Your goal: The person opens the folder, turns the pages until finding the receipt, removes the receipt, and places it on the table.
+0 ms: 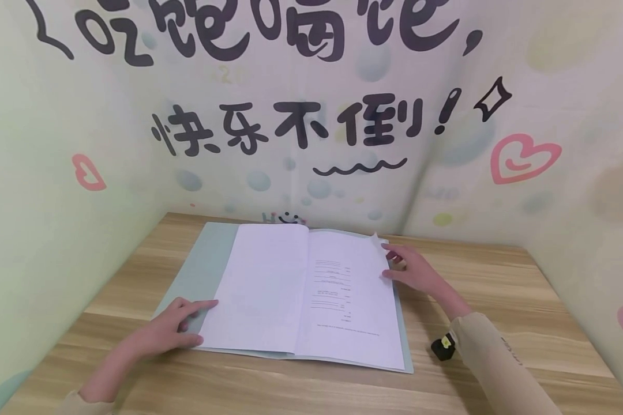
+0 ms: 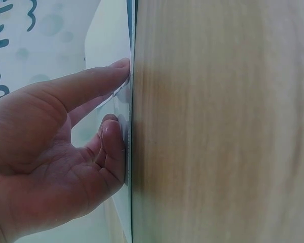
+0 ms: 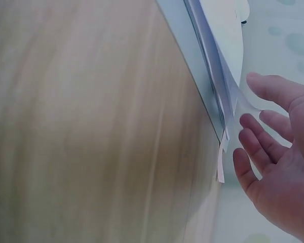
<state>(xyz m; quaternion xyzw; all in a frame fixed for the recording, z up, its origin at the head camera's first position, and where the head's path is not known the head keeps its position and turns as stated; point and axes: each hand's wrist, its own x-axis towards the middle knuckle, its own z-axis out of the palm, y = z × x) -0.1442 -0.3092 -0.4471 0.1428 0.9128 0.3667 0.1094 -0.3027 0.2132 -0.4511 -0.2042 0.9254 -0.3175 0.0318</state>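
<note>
- Your right sleeve (image 1: 498,363) is lying nearest, low on the right side, over the table (image 1: 488,276).
- The folder (image 1: 192,271) is lying wide open on the table, between your two hands, near the wall (image 1: 228,190).
- White paper is resting on both sides. The left page (image 1: 265,282) is showing no print, and the right page (image 1: 353,346) is showing small print.
- So the opening part is looking done. The right page's far corner (image 1: 376,244) is sticking up, but the page is lying mostly flat, so its turn seems to be waiting.
- How many sheets are left under it, you are not seeing clearly.
- Your right hand (image 1: 417,271) is hanging at that corner, palm turned in. Your thumb and fingers are standing apart, and your pointing finger seems to be touching the paper, not pinching it.
- Your left hand (image 1: 158,325) is resting at the other side. Its pointing finger is reaching straight onto the left page, its thumb is touching the near edge, and the two are standing apart, not clamping anything.
</note>
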